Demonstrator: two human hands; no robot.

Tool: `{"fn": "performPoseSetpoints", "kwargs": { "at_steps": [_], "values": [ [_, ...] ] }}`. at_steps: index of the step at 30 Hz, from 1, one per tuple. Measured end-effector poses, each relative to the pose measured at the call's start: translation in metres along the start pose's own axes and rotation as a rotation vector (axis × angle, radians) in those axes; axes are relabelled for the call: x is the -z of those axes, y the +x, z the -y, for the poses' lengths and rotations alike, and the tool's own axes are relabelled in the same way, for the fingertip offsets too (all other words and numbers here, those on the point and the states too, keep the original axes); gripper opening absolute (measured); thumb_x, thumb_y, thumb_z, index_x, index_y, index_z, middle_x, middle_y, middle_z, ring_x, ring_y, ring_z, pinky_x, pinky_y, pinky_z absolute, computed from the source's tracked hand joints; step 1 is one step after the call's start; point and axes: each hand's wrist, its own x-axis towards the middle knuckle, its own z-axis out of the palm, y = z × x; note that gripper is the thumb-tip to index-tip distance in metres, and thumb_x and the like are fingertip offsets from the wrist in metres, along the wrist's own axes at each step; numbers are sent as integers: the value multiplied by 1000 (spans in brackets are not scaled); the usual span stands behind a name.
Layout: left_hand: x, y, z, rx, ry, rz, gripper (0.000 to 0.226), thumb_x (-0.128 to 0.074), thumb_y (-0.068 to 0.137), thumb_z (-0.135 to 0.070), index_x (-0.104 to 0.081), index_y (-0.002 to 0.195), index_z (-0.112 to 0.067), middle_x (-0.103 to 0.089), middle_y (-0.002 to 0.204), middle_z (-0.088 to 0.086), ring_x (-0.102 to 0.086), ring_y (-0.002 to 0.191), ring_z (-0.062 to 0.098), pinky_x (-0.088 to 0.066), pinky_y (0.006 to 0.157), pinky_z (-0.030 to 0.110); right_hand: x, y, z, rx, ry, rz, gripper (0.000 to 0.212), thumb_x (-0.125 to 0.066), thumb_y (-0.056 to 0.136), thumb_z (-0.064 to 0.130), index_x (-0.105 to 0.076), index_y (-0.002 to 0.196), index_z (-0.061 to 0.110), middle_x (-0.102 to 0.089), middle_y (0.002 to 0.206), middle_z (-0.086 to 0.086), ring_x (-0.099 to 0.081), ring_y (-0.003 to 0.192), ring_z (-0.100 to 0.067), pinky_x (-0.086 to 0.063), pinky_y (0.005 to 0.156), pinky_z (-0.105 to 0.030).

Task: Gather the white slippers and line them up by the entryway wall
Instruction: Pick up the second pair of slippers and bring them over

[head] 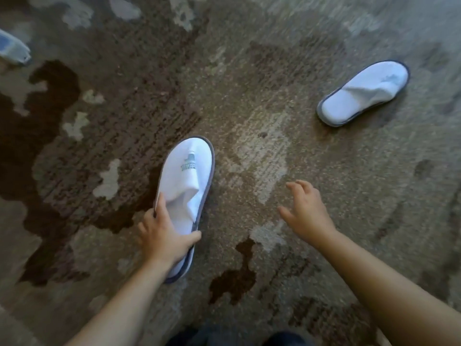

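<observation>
A white slipper (187, 176) with a grey rim and a small printed logo lies on the carpet at the centre, toe pointing away from me. My left hand (163, 237) grips its heel half, thumb across the insole and fingers around the left edge. A second white slipper (363, 93) lies at the upper right, toe pointing up and right, untouched. My right hand (305, 211) hovers over bare carpet between the two slippers, fingers spread and holding nothing. Part of a third white slipper (13, 49) shows at the left edge, cut off by the frame.
The floor is a patterned carpet (249, 146) in brown, grey and dark patches. Dark trouser fabric (237, 335) shows at the bottom edge. No wall or entryway is in view.
</observation>
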Motion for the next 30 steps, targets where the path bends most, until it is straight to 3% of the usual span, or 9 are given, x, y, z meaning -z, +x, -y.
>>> {"fn": "performPoseSetpoints", "kwargs": {
  "at_steps": [6, 11, 16, 20, 24, 27, 30],
  "values": [
    [28, 16, -141, -211, -106, 87, 112, -79, 56, -33, -6, 140, -23, -24, 139, 24, -25, 127, 40, -25, 105, 45, 113, 10, -13, 3, -13, -178, 58, -55, 84, 29, -32, 132, 8, -35, 139, -15, -31, 126, -32, -31, 104, -41],
    [-6, 48, -222, -256, -194, 84, 110, -79, 56, -31, -9, 140, -18, -26, 138, 25, -25, 128, 38, -24, 108, 45, 147, 70, -57, 1, -46, -251, 58, -56, 82, 29, -33, 132, 9, -35, 138, -17, -31, 126, -34, -31, 103, -43],
    [-44, 81, -249, -265, -119, 34, 111, -80, 52, -32, -13, 139, -18, -31, 137, 25, -27, 127, 38, -24, 107, 45, 123, 147, -93, 59, -135, -187, 56, -55, 82, 31, -33, 131, 13, -32, 143, -15, -29, 127, -36, -31, 101, -46],
    [-64, 89, -246, -196, -98, -10, 112, -81, 52, -32, -13, 140, -19, -33, 138, 23, -28, 126, 37, -24, 106, 43, 104, 199, -103, 148, -224, -124, 63, -52, 83, 37, -22, 138, 25, -11, 153, -13, -12, 138, -36, -14, 112, -46],
    [-80, 88, -248, -99, -154, -16, 111, -81, 53, -28, -12, 140, -20, -30, 139, 21, -27, 128, 35, -25, 107, 45, 105, 232, -111, 203, -303, -72, 61, -47, 85, 44, -17, 137, 34, -1, 155, -8, 0, 140, -38, -6, 113, -52],
    [-90, 86, -257, -78, -188, 10, 111, -81, 54, -26, -10, 140, -21, -26, 140, 21, -25, 130, 34, -24, 107, 43, 105, 232, -120, 222, -293, -87, 48, -46, 84, 45, -36, 128, 27, -17, 151, -7, -6, 138, -37, -7, 111, -54],
    [-99, 83, -266, -87, -183, 28, 111, -80, 53, -28, -11, 139, -23, -28, 141, 17, -26, 129, 33, -24, 104, 41, 99, 207, -139, 204, -213, -170, 35, -52, 81, 41, -54, 102, 13, -43, 130, -12, -26, 127, -34, -18, 105, -48]
  ]
}}
